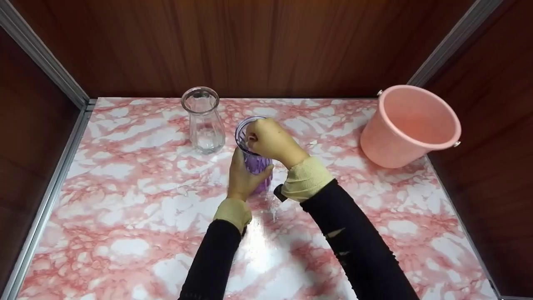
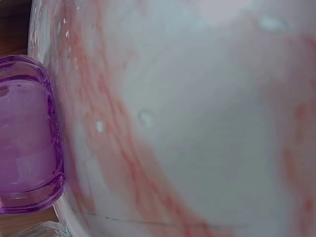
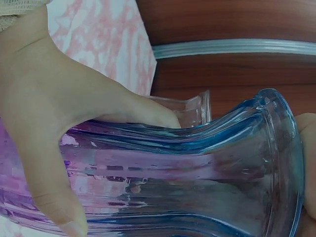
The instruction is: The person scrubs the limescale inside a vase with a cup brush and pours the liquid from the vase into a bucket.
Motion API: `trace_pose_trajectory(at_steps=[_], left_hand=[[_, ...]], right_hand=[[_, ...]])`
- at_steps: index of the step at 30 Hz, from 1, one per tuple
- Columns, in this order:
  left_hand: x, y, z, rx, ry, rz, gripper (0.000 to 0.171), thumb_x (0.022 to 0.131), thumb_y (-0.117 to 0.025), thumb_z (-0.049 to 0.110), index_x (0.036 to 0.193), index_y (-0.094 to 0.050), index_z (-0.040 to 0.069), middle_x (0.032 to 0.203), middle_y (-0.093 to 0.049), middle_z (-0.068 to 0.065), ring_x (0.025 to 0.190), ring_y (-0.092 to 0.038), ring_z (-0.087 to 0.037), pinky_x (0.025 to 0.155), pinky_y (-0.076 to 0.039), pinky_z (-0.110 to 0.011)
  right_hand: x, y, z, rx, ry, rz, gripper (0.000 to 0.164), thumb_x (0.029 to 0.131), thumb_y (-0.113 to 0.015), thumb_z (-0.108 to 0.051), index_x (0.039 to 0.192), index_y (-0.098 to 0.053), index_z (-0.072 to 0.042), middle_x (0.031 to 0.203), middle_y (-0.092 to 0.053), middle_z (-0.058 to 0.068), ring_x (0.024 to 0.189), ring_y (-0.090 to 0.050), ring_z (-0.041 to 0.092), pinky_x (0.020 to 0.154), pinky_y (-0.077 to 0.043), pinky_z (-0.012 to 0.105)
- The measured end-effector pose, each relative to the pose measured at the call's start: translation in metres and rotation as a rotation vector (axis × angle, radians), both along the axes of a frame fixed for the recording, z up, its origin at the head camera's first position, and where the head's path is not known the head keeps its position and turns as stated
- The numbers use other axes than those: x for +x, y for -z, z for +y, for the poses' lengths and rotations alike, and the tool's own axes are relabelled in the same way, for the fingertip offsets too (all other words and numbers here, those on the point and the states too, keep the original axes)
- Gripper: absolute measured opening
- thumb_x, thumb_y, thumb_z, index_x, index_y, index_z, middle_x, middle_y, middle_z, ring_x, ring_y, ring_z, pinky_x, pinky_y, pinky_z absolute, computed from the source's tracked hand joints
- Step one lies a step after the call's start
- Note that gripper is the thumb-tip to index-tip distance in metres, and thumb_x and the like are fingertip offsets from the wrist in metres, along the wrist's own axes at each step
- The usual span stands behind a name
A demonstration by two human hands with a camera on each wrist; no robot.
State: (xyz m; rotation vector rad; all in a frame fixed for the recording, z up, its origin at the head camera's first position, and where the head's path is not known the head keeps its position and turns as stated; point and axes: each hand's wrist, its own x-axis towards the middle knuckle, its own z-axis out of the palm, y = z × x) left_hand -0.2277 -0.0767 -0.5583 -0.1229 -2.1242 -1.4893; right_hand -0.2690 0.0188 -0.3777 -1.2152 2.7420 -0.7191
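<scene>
A ribbed glass vase (image 1: 258, 164), purple low down and bluish toward its flared rim, is in front of me. My left hand (image 1: 245, 177) grips its body from the near left side, the thumb spread across the near face. In the right wrist view, that left hand (image 3: 64, 98) wraps the ribbed vase (image 3: 163, 173). My right hand (image 1: 272, 139) is at the vase's mouth, fingers curled down over the rim; I cannot tell whether they hold anything. The left wrist view shows only the purple base (image 2: 27, 143), close to the table surface.
A clear glass vase (image 1: 207, 129) stands upright at the back left. At the back right is a pink bucket (image 1: 379, 143). The marble-patterned table (image 1: 125, 187) carries water drops near the hands. Brown wood panels (image 1: 250, 46) enclose the back and sides.
</scene>
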Motion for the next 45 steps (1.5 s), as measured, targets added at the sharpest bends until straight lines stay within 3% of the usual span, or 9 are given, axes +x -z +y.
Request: trace_pose_trajectory(at_steps=[9, 17, 22, 27, 35, 45], left_hand=[[-0.0006, -0.0008, -0.0013, 0.013, 0.006, -0.028, 0.098, 0.071, -0.091, 0.031, 0.147, -0.038, -0.002, 0.138, -0.055, -0.018, 0.123, -0.056, -0.030, 0.112, -0.041, -0.037], [-0.0016, 0.0002, -0.0030, 0.024, 0.016, -0.007, 0.097, 0.072, -0.090, 0.030, 0.147, -0.038, -0.003, 0.139, -0.054, -0.018, 0.124, -0.055, -0.029, 0.112, -0.041, -0.037], [-0.0002, -0.0011, -0.0043, 0.035, 0.009, -0.019, 0.097, 0.071, -0.089, 0.030, 0.147, -0.038, -0.003, 0.140, -0.053, -0.019, 0.125, -0.054, -0.030, 0.113, -0.041, -0.037], [0.0011, -0.0020, -0.0042, 0.032, 0.003, -0.030, 0.098, 0.071, -0.089, 0.030, 0.148, -0.037, -0.003, 0.141, -0.053, -0.020, 0.126, -0.054, -0.032, 0.113, -0.040, -0.038], [0.0002, 0.0033, -0.0023, 0.019, 0.007, 0.031, 0.094, 0.073, -0.090, 0.029, 0.145, -0.039, -0.003, 0.135, -0.056, -0.019, 0.121, -0.057, -0.030, 0.110, -0.044, -0.039], [0.0006, 0.0009, -0.0002, 0.014, 0.009, 0.012, 0.095, 0.073, -0.090, 0.029, 0.146, -0.038, -0.003, 0.138, -0.055, -0.019, 0.123, -0.056, -0.031, 0.113, -0.041, -0.038]], right_hand=[[0.0040, 0.0022, -0.0021, -0.012, 0.046, 0.029, 0.016, 0.082, -0.061, 0.009, 0.074, -0.072, 0.001, 0.071, -0.067, 0.010, 0.065, -0.053, 0.018, 0.065, -0.053, 0.036], [0.0080, 0.0047, -0.0037, -0.074, 0.110, 0.059, 0.022, 0.082, -0.061, 0.010, 0.064, -0.061, -0.003, 0.063, -0.054, 0.001, 0.063, -0.046, 0.016, 0.059, -0.045, 0.032], [0.0088, 0.0048, -0.0066, -0.054, 0.128, 0.068, 0.016, 0.084, -0.063, 0.009, 0.072, -0.068, 0.000, 0.071, -0.066, 0.009, 0.067, -0.053, 0.020, 0.065, -0.051, 0.037], [0.0089, 0.0034, -0.0083, 0.011, 0.153, 0.046, 0.016, 0.084, -0.060, 0.010, 0.075, -0.071, 0.002, 0.074, -0.068, 0.010, 0.070, -0.056, 0.022, 0.068, -0.053, 0.039], [0.0073, 0.0038, -0.0069, 0.048, 0.109, 0.018, 0.019, 0.084, -0.061, 0.011, 0.083, -0.077, 0.001, 0.086, -0.076, 0.012, 0.082, -0.069, 0.028, 0.078, -0.058, 0.038], [0.0079, 0.0033, -0.0026, 0.013, 0.091, 0.045, 0.015, 0.081, -0.060, 0.010, 0.077, -0.072, 0.001, 0.078, -0.071, 0.013, 0.072, -0.062, 0.026, 0.070, -0.056, 0.038]])
